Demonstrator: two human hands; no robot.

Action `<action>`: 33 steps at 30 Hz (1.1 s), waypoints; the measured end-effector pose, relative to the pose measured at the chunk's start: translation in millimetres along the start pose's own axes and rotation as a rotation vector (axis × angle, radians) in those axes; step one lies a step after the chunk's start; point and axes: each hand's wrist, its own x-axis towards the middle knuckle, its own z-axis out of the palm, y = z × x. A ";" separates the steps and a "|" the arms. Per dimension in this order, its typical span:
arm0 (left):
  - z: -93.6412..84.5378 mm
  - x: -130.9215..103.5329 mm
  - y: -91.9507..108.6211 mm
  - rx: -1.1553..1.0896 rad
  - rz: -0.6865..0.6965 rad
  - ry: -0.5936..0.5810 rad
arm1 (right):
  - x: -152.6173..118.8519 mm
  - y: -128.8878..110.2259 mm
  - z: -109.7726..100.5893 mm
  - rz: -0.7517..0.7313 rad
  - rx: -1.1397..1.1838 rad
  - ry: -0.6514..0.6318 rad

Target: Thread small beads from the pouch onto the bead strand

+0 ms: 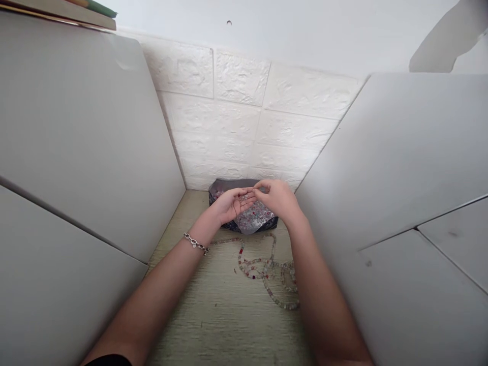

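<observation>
My left hand (237,204) is palm up over an opened bag (244,231), its fingers stretched out and close together. Whether something small lies on its palm I cannot make out. Thumb and forefinger of my right hand (276,198) are pinched at the left fingertips; what they grip is too small to name. Many small pink, red and clear beads (259,216) fill the dark bag, which has a grey inner lining. On the surface below, a long strand of mixed-colour beads (280,304) lies in loose loops, one stretch running towards my left wrist.
Grey-white panels stand at left (76,127) and right (400,152), boxing in the pale green wood-grain surface (198,315). White brick-patterned wall (221,122) rises behind the bag. Books (76,15) lie on top of the left panel. My left wrist wears a chain bracelet (195,244).
</observation>
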 end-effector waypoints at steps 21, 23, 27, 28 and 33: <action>0.3 0.1 -2.9 -0.047 -0.054 0.041 | -3.9 -7.2 -4.0 0.026 -0.153 0.002; 0.3 -0.4 -3.2 -0.041 -0.038 0.038 | -4.1 -7.5 -4.0 0.023 -0.165 -0.002; 1.4 -1.3 -3.3 -0.050 -0.011 0.043 | -4.1 -8.1 -4.3 0.015 -0.175 -0.017; 1.6 -1.4 -3.3 -0.054 -0.005 0.044 | -4.2 -8.3 -4.7 0.017 -0.176 -0.017; 0.4 -0.8 -3.2 -0.054 0.006 0.040 | -5.4 -9.4 -8.5 0.025 -0.147 -0.001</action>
